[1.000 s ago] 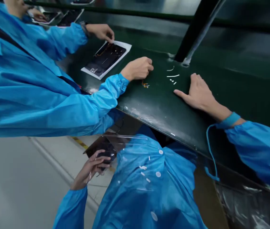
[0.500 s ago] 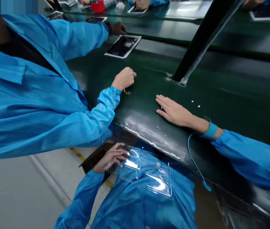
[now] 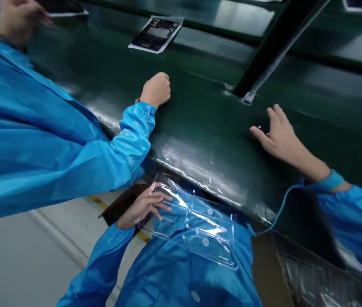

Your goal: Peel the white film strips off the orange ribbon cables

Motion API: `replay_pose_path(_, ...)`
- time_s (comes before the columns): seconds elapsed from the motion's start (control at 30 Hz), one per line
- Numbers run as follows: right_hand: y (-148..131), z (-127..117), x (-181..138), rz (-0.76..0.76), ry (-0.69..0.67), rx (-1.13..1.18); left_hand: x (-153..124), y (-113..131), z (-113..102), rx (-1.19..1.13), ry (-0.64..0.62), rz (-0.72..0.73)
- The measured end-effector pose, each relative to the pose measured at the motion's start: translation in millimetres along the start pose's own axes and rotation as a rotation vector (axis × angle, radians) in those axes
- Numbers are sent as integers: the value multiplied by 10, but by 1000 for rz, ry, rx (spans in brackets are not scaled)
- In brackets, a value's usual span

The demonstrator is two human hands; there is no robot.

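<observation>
My left hand (image 3: 142, 207) grips the left side of a clear plastic tray (image 3: 177, 198), fingers lying over it. The tray is held below the table edge in front of my smock, and several small white scraps (image 3: 205, 241) lie in it. Over the green tabletop (image 3: 206, 111), my right hand (image 3: 281, 138) is open, with thumb and fingers apart. A few tiny white bits (image 3: 259, 127) lie beside its thumb. Around my right wrist is a blue strap (image 3: 326, 181) with a cord that hangs back toward my smock.
To my left, a co-worker's closed hand (image 3: 156, 90) rests on the table. Their other hand (image 3: 19, 21) is at the upper left. A dark flat panel on a white sheet (image 3: 155, 35) lies farther back. A dark post (image 3: 264, 55) rises from the table.
My right hand has moved to the right across the table and spread its thumb from its fingers. The tray is still in my left hand. The co-worker's far hand has drawn back left from the panel.
</observation>
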State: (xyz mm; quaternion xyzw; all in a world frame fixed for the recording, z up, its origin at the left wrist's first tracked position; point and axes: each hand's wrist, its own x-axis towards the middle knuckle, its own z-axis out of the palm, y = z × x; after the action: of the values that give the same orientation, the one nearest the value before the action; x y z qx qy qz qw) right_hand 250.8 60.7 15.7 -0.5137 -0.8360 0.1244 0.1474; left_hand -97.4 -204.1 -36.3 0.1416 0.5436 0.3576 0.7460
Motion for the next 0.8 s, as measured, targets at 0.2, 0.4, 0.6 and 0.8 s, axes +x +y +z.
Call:
replay_pose_path(0.2, -597, 224, -890, -266, -331, 26, -105, -128, -71, -23, -13, 20)
replay_pose_path(0.4, -1218, -3, -1711, -418, -552, 280, -245, -154, -19, -9, -23, 44)
replay_pose_path(0.6, -864, 154, -872, -80, -225, 207, -327, -118, -192, 8, 18, 157)
replay_pose_path(0.8, -1341, 418, -558, -295, -310, 234, -336, -125, -139, -6, 40, 230)
